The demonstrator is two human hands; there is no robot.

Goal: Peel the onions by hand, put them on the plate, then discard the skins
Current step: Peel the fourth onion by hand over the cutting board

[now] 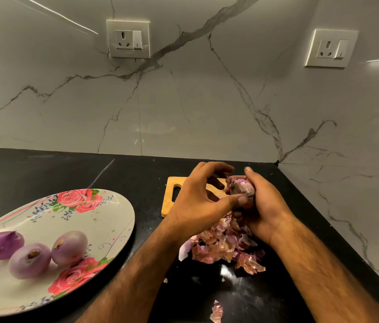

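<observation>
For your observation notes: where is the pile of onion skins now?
In the head view, the skin pile lies on the counter, right of the plate, near the cutting board.
</observation>
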